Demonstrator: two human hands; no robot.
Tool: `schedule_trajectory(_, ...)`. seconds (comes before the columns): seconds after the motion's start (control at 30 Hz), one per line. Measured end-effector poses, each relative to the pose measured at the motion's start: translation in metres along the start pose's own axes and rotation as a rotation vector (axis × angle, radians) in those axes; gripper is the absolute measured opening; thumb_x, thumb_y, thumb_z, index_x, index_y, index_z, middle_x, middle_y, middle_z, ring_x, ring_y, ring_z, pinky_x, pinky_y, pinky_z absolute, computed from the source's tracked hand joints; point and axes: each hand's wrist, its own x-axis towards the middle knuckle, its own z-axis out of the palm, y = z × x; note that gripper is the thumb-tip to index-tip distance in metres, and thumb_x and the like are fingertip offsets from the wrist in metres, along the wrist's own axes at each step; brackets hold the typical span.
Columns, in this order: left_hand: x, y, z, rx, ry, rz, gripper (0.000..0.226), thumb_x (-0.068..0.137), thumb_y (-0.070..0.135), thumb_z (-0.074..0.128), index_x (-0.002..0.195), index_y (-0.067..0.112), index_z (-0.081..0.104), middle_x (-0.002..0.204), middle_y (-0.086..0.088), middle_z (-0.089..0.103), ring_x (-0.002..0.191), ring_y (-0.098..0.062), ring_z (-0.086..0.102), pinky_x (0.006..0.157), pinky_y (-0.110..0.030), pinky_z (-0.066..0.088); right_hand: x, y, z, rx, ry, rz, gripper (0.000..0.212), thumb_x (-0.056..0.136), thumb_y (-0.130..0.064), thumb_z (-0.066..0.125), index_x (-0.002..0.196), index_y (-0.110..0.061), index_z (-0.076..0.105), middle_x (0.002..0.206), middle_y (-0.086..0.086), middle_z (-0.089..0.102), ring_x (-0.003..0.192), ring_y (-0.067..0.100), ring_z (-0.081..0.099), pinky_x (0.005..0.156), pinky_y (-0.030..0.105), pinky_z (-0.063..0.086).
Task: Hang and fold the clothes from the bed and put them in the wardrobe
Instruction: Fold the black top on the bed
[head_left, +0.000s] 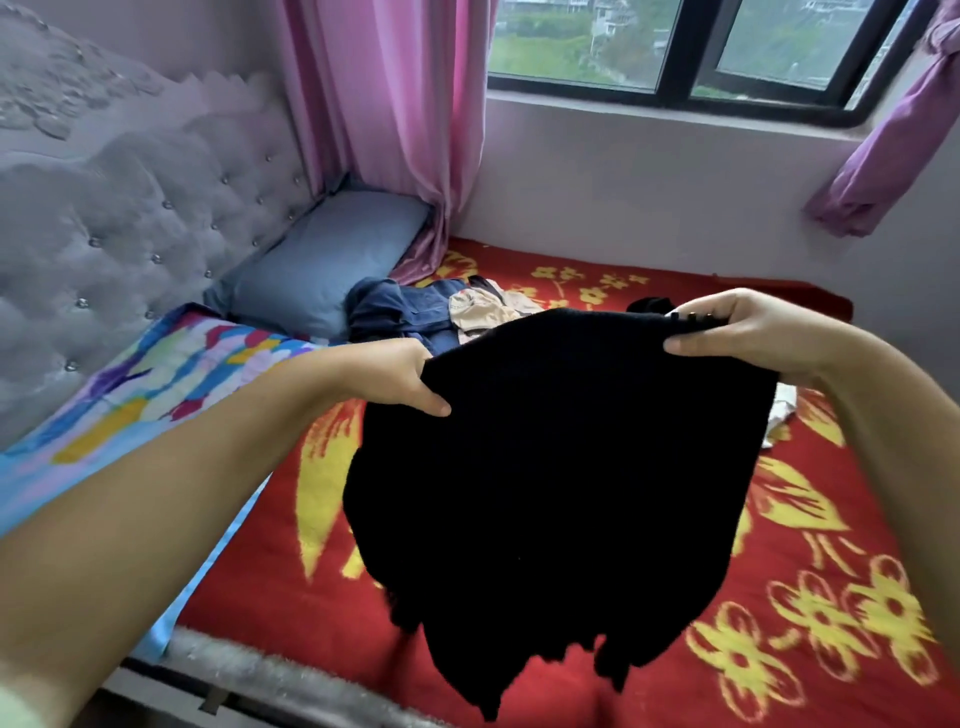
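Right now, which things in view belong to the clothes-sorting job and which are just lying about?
Job:
black garment, gripped by left hand and right hand
navy clothes
beige garment
white item

Lying about:
blue pillow
colourful sheet
red blanket
pink curtain

bare red blanket (311, 597) below; clothes pile (431, 312) and pillow (332, 260) crowd the far side.

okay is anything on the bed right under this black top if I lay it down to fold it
Nothing visible: the black knit top, held by the left hand and right hand, hangs over bare red blanket. The clothes pile lies farther back.
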Motion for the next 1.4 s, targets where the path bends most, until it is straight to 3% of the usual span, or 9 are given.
schedule_trajectory(0.3,0.062,-0.022,-0.017,-0.090,0.561,-0.094,0.029,0.085,0.037,0.067,0.076,0.011,0.058,0.076,-0.006,0.060,0.077,-0.022,0.057,0.061,-0.029,0.032,0.078,0.042,-0.028,-0.603,0.602,0.101,0.015,0.084,-0.020,0.067,0.080,-0.023,0.053,0.078,0.002,0.058,0.070,0.025,0.055,0.064,0.031,0.043)
schedule_trajectory(0.53,0.033,0.008,-0.115,0.652,0.995,0.406,0.057,0.074,0.065,0.041,0.078,0.009,0.051,0.073,-0.011,0.062,0.066,-0.033,0.062,0.054,-0.032,0.034,0.065,-0.004,-0.072,-0.871,0.788,-0.445,0.027,0.082,-0.028,0.061,0.101,-0.012,0.071,0.091,0.010,0.066,0.085,0.036,0.063,0.074,0.045,0.053)
schedule_trajectory(0.9,0.029,-0.150,0.172,0.742,0.219,0.369,0.033,0.061,0.019,0.039,0.093,0.024,0.045,0.068,-0.001,0.057,0.055,-0.021,0.058,0.046,-0.028,0.037,0.053,0.230,0.105,-1.151,0.063,-0.192,0.056,0.044,-0.024,0.080,0.100,-0.026,0.074,0.068,-0.005,0.057,0.057,0.018,0.061,0.044,0.022,0.045)
schedule_trajectory(1.0,0.017,-0.184,0.278,0.687,-0.040,0.090,0.055,0.068,0.011,0.060,0.121,0.026,0.056,0.110,-0.010,0.065,0.100,-0.021,0.065,0.085,-0.032,0.047,0.037,0.310,0.188,-1.102,-0.127,0.101,0.061,0.057,-0.025,0.084,0.116,-0.032,0.067,0.096,-0.001,0.063,0.089,0.017,0.060,0.071,0.032,0.051)
schedule_trajectory(1.1,-0.014,-0.209,0.350,0.541,-0.449,-0.182,0.074,0.084,-0.007,0.043,0.150,0.022,0.023,0.159,-0.007,0.011,0.147,-0.020,0.011,0.118,-0.041,0.011,0.013,0.367,0.254,-0.943,-0.348,0.346,0.057,0.094,-0.010,0.041,0.146,-0.033,0.033,0.144,-0.001,0.037,0.135,0.018,0.033,0.109,0.035,0.025)
schedule_trajectory(1.17,-0.027,-0.219,0.377,0.502,-0.403,-0.230,0.068,0.082,-0.004,0.045,0.146,0.018,0.036,0.153,-0.008,0.028,0.140,-0.023,0.030,0.114,-0.038,0.025,0.002,0.384,0.291,-0.854,-0.344,0.384,0.058,0.088,-0.007,0.050,0.142,-0.027,0.042,0.140,0.002,0.043,0.131,0.022,0.042,0.105,0.038,0.033)
schedule_trajectory(1.23,-0.028,-0.227,0.391,0.486,-0.190,-0.176,0.046,0.070,0.009,0.067,0.115,0.013,0.067,0.109,-0.005,0.062,0.091,-0.025,0.065,0.074,-0.032,0.056,0.002,0.394,0.312,-0.825,-0.251,0.311,0.059,0.067,-0.003,0.073,0.122,-0.020,0.062,0.118,0.006,0.061,0.104,0.027,0.063,0.083,0.039,0.051)
schedule_trajectory(1.3,-0.023,-0.231,0.396,0.481,-0.066,-0.124,0.048,0.049,0.017,0.089,0.093,0.012,0.072,0.079,-0.002,0.062,0.061,-0.021,0.062,0.046,-0.027,0.052,0.010,0.396,0.322,-0.847,-0.211,0.264,0.062,0.049,-0.003,0.083,0.108,-0.017,0.070,0.104,0.007,0.067,0.088,0.026,0.068,0.070,0.036,0.056)
schedule_trajectory(1.4,0.001,-0.223,0.404,0.529,-0.008,0.026,0.062,0.044,0.025,0.091,0.100,0.010,0.070,0.093,-0.007,0.066,0.080,-0.023,0.066,0.067,-0.031,0.055,0.025,0.400,0.330,-0.941,-0.260,0.211,0.072,0.035,-0.013,0.088,0.105,-0.021,0.073,0.102,0.005,0.070,0.090,0.022,0.069,0.072,0.037,0.056)
